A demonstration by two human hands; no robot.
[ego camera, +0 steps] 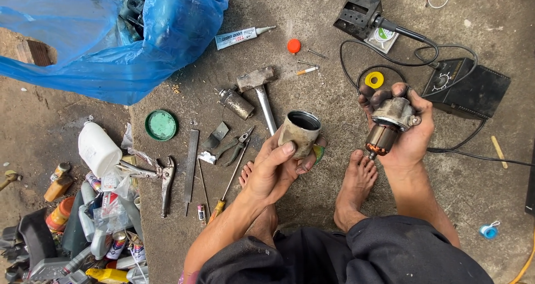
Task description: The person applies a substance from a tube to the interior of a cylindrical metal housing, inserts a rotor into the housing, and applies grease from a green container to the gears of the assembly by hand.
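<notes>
Surface: bare concrete floor (312, 206), strewn with tools (hammer (261, 91), pliers (234, 146)).
Left hand (273, 170): fingers wrapped around open metal housing (300, 130), mouth upward.
Right hand (409, 130): closed on motor armature (387, 125), copper windings downward, just beside housing.
Technique: keep the armature's axis aligned with the bore; grip both firmly.

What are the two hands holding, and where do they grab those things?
The left hand grips a metal can around its side. The right hand holds a motor part by its grey metal end, copper end pointing down.
</notes>
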